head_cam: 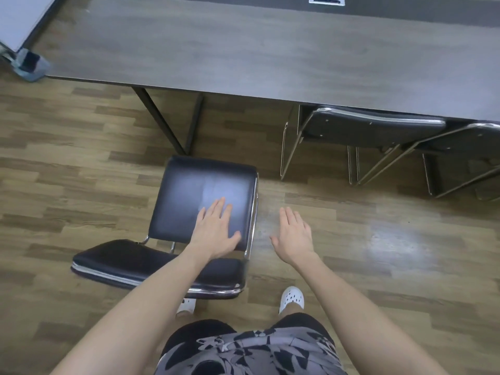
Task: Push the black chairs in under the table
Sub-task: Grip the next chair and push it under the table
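Head: black chair (189,196) under left hand (213,231), right hand (293,235) beside.

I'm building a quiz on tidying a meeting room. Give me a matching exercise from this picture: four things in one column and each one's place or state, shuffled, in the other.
Things
1. near chair
2. middle chair
3. left hand
4. right hand

Places or states
A. open, above bare floor
B. pushed in, backrest at the edge of the table
C. standing out on the floor, clear of the table
D. open, over the near chair's seat

Pairs: 1-C, 2-B, 3-D, 4-A
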